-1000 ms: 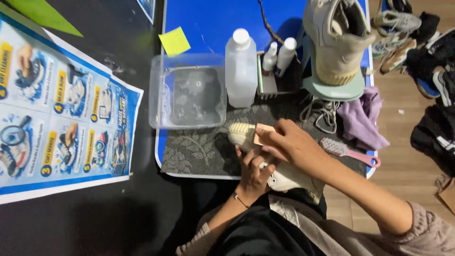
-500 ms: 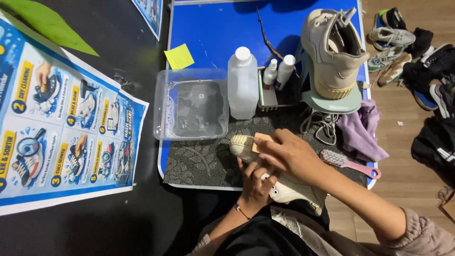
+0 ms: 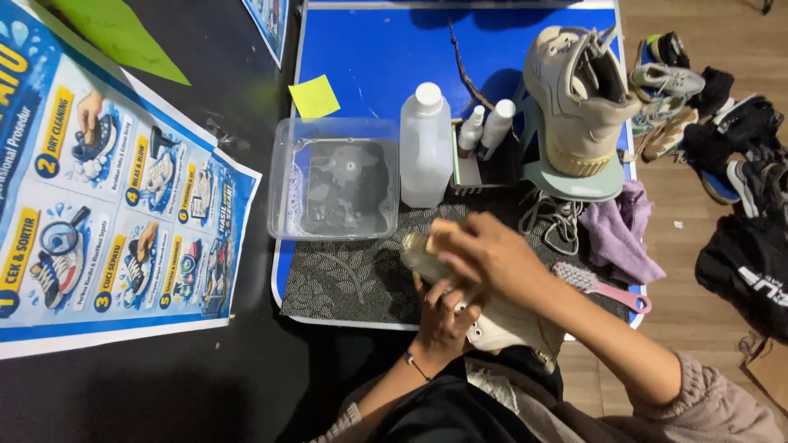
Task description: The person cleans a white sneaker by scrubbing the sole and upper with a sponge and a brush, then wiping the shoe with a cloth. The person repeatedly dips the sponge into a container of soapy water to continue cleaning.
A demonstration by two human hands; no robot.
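A cream sneaker (image 3: 501, 324) rests over my lap at the near edge of the blue table (image 3: 377, 57), its toe pointing left. From below, my left hand (image 3: 443, 316) grips it at the middle. On the toe lies a wooden-backed brush (image 3: 428, 239), and my right hand (image 3: 484, 258) is closed over it, blurred with motion.
A clear tub of water (image 3: 332, 179), a white bottle (image 3: 424, 148) and two small spray bottles (image 3: 486, 125) stand behind. A second sneaker (image 3: 574, 90) sits on a green stand. Laces (image 3: 558, 215), a purple cloth (image 3: 620, 230), a pink brush (image 3: 603, 287) and a poster (image 3: 107, 197) lie around.
My right hand has slid the brush left over the sneaker's toe and now covers most of it. The camera has shifted a little.
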